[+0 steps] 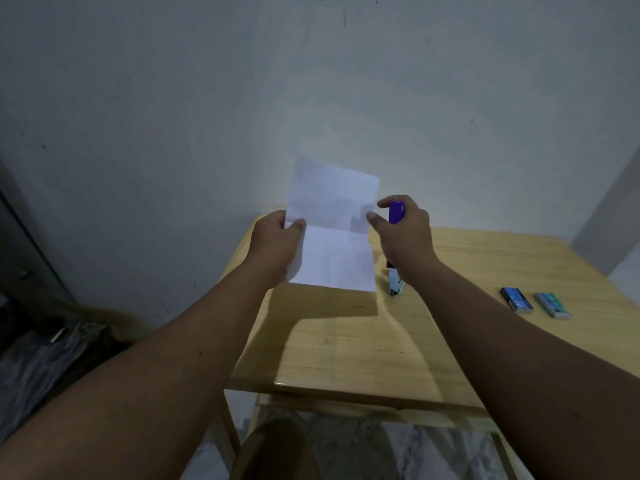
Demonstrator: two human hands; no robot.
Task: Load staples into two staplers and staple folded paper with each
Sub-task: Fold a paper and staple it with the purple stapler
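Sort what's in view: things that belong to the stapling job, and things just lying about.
For the job:
- paper, held up by the left hand
- purple stapler, gripped in the right hand
- two small boxes on the table, probably staples

Lying about:
- crumpled cloth on the floor, left

Table: I see a light wooden top (346,341).
On it: two small staple boxes (516,299) (552,305), side by side, at my right.
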